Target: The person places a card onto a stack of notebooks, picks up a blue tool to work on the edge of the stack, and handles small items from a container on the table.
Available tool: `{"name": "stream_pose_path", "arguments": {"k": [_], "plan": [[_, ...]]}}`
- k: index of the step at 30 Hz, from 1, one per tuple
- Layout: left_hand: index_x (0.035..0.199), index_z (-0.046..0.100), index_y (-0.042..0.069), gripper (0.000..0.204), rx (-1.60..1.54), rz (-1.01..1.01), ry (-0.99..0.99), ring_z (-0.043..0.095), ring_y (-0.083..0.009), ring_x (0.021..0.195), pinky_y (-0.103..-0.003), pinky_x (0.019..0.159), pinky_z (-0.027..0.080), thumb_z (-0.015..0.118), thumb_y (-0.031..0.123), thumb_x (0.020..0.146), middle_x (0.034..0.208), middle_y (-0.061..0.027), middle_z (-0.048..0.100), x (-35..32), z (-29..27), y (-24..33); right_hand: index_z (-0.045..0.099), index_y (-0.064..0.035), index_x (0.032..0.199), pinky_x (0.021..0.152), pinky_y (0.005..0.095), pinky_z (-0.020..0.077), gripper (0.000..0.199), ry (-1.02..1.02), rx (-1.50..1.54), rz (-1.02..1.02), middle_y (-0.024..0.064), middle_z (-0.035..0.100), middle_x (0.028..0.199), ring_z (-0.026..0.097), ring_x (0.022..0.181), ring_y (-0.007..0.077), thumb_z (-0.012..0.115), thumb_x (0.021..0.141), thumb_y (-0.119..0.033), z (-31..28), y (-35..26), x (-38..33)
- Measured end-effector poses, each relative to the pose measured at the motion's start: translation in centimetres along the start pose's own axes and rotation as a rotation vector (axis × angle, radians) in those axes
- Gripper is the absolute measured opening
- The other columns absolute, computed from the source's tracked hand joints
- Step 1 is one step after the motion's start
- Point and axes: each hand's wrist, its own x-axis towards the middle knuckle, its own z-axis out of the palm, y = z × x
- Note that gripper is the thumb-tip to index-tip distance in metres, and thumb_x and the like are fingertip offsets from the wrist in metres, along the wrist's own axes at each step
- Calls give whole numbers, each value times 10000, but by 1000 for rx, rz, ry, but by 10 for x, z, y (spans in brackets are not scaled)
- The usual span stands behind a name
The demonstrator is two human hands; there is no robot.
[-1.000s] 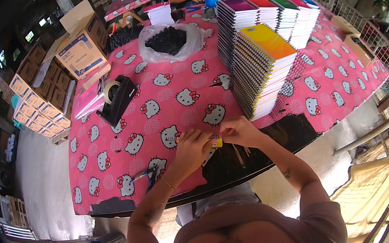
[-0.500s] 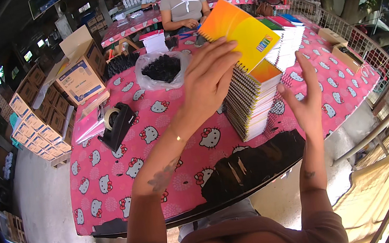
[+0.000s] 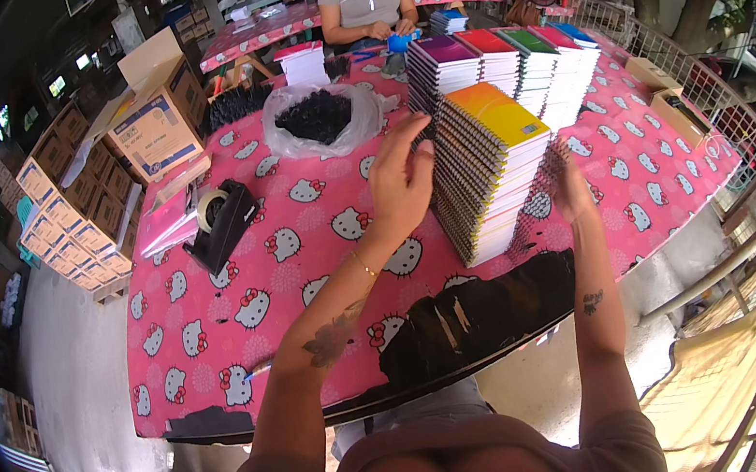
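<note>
From where I stand, the left hand [image 3: 399,179] has its thumb spread away from its raised fingers, nothing pinched between them, right beside the coiled side of the yellow-orange notebook stack [image 3: 502,164]; whether a fingertip touches it I can't tell. The right hand [image 3: 572,187] stands upright along the opposite side, too blurred for me to say how its fingers lie or whether they meet the pages. A palm to each side would suit a pile that tall, which I'd guess tips easily. The stack sits upright near the table's front edge, within easy reach of both hands, clear of the bare black patch [image 3: 478,319] where the pink cover [image 3: 300,272] is missing. Just behind it, purple [image 3: 446,48], red, green and other piles stand in a row, probably grouped by cover colour. Farther left, a clear plastic bag [image 3: 368,122] lies open around a dark heap [image 3: 317,116], presumably so the small pieces don't scatter, and the black tape dispenser [image 3: 226,231] rests off to the side, leaving the middle free for forearms.
</note>
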Motion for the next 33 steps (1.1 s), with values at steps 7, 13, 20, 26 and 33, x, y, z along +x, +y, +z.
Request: {"name": "stream_pose_path", "arguments": {"k": [7,13,20,26,33], "plan": [[1102,632,26,238,208,-451,-106,643,-240,870,-305,711,487,613,38,865,1040,-137,636,-147,-94,-41,368,-56,1433,1042,380,369,653,170,-2,496,99,459,1415,433,1280,256,422,970,-513,-33,131,35],[1126,610,32,283,238,-470,-170,626,-311,897,-362,707,506,607,20,843,1034,-147,608,-185,-114,8,381,-63,1427,1047,377,363,652,63,-74,576,97,462,1413,431,1284,253,440,960,-515,-23,134,63],[1137,604,27,311,275,-345,-113,604,-341,969,-398,801,497,642,48,830,1062,-148,607,-191,-111,27,396,-71,1420,1054,373,356,651,-80,-38,571,94,466,1411,429,1289,249,462,949,-516,21,133,83],[1155,587,9,340,251,-331,-103,589,-352,1023,-391,862,480,651,21,821,1122,-171,593,-176,-107,49,409,-77,1414,1059,370,350,651,-126,13,599,91,469,1409,427,1293,246,480,940,-517,38,151,72],[1222,575,67,413,657,-469,-163,545,-368,1108,-450,935,433,659,139,825,1199,-173,568,-201,-183,36,424,-85,1408,1066,367,343,651,-142,13,655,89,473,1406,425,1298,243,501,929,-519,45,172,53]]}}
